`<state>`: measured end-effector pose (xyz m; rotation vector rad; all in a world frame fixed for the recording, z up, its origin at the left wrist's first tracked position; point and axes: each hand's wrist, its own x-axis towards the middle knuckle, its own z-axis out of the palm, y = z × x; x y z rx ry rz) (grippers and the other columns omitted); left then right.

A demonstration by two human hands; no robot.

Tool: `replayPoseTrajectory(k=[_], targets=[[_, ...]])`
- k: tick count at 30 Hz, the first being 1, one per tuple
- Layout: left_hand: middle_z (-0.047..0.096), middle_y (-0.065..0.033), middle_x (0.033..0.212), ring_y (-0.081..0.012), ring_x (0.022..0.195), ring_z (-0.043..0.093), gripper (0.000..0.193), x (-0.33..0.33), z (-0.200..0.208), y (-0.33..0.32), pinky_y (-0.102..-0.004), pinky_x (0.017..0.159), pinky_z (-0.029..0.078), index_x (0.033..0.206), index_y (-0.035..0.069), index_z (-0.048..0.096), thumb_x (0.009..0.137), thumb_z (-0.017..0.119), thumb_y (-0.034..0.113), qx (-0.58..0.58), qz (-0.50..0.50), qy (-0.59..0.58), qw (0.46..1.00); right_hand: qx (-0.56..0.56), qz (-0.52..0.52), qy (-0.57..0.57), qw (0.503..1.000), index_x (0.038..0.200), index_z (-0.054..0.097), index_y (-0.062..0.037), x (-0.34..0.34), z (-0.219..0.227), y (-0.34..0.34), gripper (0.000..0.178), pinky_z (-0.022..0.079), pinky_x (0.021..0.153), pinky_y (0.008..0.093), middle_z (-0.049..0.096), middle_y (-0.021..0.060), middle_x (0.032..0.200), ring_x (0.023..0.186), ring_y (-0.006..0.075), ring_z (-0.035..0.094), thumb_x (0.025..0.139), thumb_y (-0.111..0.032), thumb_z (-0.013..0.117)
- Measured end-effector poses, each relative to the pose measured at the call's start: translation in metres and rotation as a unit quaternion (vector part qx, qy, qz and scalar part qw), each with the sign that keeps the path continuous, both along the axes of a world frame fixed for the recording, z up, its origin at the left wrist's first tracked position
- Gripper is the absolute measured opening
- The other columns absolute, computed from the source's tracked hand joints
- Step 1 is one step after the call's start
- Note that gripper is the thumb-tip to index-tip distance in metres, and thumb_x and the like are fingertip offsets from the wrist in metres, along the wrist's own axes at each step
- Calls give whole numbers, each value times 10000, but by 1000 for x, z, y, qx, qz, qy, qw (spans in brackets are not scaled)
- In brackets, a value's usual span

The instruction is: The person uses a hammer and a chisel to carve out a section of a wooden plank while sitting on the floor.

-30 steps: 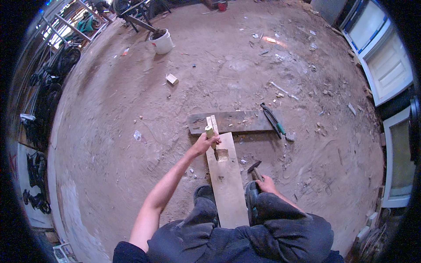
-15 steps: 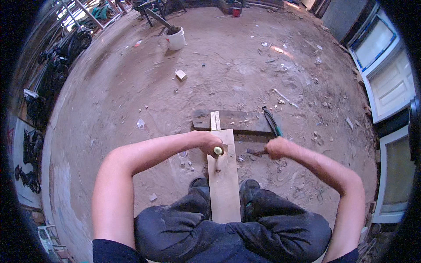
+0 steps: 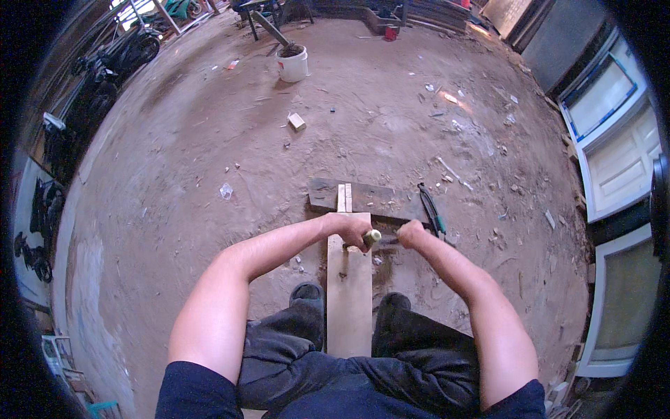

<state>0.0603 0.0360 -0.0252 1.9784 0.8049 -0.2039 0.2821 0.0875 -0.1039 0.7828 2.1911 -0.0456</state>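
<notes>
My left hand [image 3: 354, 229] is closed round a chisel [image 3: 373, 237], its pale green handle end tilted to the right. The hand is over the far part of a light wooden plank [image 3: 350, 307] that lies between my legs. To the right, my right hand [image 3: 412, 234] is closed on a hammer [image 3: 389, 238]; its head is blurred and partly hidden, close to the chisel's butt. Whether the two touch I cannot tell. A dark mark or notch shows on the plank below my left hand. Narrow pale wood strips [image 3: 345, 198] show beyond the plank's far end.
A dark timber beam [image 3: 387, 195] lies across under the far end. Pincers with green handles [image 3: 434, 213] rest at its right. Farther off are a small wood block [image 3: 296, 121] and a white bucket [image 3: 293, 68]. White-framed panels [image 3: 621, 150] stand along the right; motorcycles [image 3: 118, 66] at left.
The chisel's butt has swung to the right, tilting the handle. My right hand has moved left with the hammer, nearer the chisel. My legs and the view have shifted slightly.
</notes>
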Motion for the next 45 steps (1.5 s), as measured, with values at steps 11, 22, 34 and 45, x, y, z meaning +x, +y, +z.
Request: replayPoseTrajectory(k=[11,22,34,45], targets=[[676,-117,748,-244,720,640,186,-4,-13,-5,-388,663,508,857,66,676,706,690,174,56,-86,32,994,-28,-29,-43,998,1047,713,-137,-8,-23,-42,256,532,807,345,685,62,1101,1013,211,662,839,-216,585],[696,-105,933,-268,892,642,485,-23,3,15,-398,793,495,976,74,684,822,627,530,-20,-80,109,991,-59,23,-67,996,1009,713,-97,-14,5,-11,271,534,773,365,695,88,1054,967,245,671,811,-229,585],[693,-148,947,-336,887,651,504,-10,28,7,-416,778,521,995,110,691,798,629,571,130,-124,138,974,-21,158,-51,986,958,731,-167,-46,41,46,293,538,693,437,713,46,983,902,231,683,724,-343,739],[660,-160,1099,-322,1033,616,580,5,40,33,-412,883,493,1107,99,666,759,653,563,111,-121,265,950,-55,66,-52,995,1043,709,-148,-80,129,6,326,523,772,399,693,66,1057,968,249,663,755,-300,712]])
